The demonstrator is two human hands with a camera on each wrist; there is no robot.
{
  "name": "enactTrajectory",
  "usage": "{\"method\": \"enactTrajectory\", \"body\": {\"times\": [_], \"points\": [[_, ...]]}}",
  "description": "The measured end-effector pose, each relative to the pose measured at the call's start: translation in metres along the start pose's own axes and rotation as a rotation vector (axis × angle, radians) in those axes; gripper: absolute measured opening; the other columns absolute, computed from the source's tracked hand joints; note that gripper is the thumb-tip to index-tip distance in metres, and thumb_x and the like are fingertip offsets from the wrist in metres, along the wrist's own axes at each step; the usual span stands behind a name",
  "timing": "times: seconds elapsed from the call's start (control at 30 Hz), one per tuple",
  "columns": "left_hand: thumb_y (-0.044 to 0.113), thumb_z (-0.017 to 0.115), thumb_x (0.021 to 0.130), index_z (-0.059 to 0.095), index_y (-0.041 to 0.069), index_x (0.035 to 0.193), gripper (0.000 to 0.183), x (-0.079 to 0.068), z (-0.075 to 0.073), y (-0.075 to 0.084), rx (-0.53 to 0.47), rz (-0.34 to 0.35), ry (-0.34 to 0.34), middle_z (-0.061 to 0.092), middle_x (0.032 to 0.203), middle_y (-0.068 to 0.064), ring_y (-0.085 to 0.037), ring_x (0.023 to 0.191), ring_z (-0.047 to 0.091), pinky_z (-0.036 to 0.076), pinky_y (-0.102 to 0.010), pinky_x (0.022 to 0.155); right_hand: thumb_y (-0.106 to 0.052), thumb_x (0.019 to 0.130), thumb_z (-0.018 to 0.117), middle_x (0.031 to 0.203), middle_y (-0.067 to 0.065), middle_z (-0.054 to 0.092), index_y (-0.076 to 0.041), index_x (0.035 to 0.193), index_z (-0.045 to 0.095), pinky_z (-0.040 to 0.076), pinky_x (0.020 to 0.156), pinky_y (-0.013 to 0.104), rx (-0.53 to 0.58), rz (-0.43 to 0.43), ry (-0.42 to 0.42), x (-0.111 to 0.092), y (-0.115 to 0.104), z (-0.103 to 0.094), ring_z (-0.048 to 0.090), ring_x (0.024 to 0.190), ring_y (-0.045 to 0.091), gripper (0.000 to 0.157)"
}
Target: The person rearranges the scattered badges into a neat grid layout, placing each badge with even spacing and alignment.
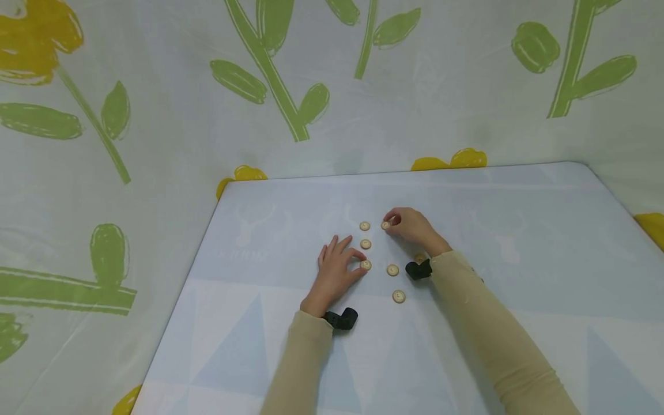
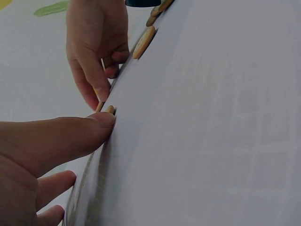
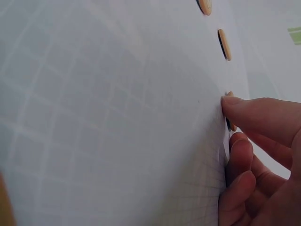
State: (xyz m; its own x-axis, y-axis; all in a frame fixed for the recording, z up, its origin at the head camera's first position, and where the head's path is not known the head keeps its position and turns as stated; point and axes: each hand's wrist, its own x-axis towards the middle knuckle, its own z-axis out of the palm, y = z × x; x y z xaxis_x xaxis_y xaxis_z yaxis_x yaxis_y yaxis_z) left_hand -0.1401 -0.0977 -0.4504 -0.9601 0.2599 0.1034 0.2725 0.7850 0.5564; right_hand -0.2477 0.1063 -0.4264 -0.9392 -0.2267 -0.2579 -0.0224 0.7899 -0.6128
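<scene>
My left hand [image 1: 336, 275] pinches a small round wooden disc [image 1: 365, 264] between thumb and index finger at the table surface, its other fingers spread. Farther back and to the right, my right hand [image 1: 412, 226] pinches another wooden disc [image 1: 385, 225] by its edge. Two similar discs lie between the hands, a far disc [image 1: 365, 226] and a nearer disc [image 1: 365, 244]. In the left wrist view my left thumb [image 2: 70, 139] covers most of its disc. The right thumb [image 3: 263, 115] partly hides a disc in the right wrist view.
Nearer me lie two more discs, one disc [image 1: 392, 270] and a closer disc [image 1: 399, 296]. Another disc [image 1: 419, 258] is partly hidden by the right wrist's black camera [image 1: 418, 269]. The pale patterned table [image 1: 218, 340] meets a flower-printed wall [image 1: 171, 115] at the back.
</scene>
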Motion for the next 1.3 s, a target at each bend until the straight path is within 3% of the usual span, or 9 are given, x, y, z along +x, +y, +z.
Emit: {"method": "enactTrajectory", "body": {"times": [0.27,1.3], "points": [[0.034,0.067,0.078,0.062,0.024,0.092,0.018,0.0015,-0.0001,0.0016,0.014,-0.009,0.003,0.033,0.141,-0.005,-0.029,0.133,0.012,0.005,-0.051,0.103,-0.019,0.084,0.06,0.093,0.009,0.054,-0.011,0.104,0.059,0.038,0.071,0.035,0.016,-0.043,0.006,-0.0038,-0.0017,-0.0027,0.047,0.083,0.024,0.022],[0.033,0.066,0.079,0.062,0.024,0.092,0.017,0.0025,0.0008,0.0008,0.02,-0.015,0.002,0.032,0.141,-0.005,-0.028,0.134,0.011,0.005,-0.051,0.102,-0.022,0.084,0.06,0.095,0.008,0.053,-0.014,0.106,0.058,0.039,0.072,0.035,-0.008,-0.018,-0.002,-0.0016,-0.0018,-0.0019,0.047,0.084,0.024,0.023]]}}
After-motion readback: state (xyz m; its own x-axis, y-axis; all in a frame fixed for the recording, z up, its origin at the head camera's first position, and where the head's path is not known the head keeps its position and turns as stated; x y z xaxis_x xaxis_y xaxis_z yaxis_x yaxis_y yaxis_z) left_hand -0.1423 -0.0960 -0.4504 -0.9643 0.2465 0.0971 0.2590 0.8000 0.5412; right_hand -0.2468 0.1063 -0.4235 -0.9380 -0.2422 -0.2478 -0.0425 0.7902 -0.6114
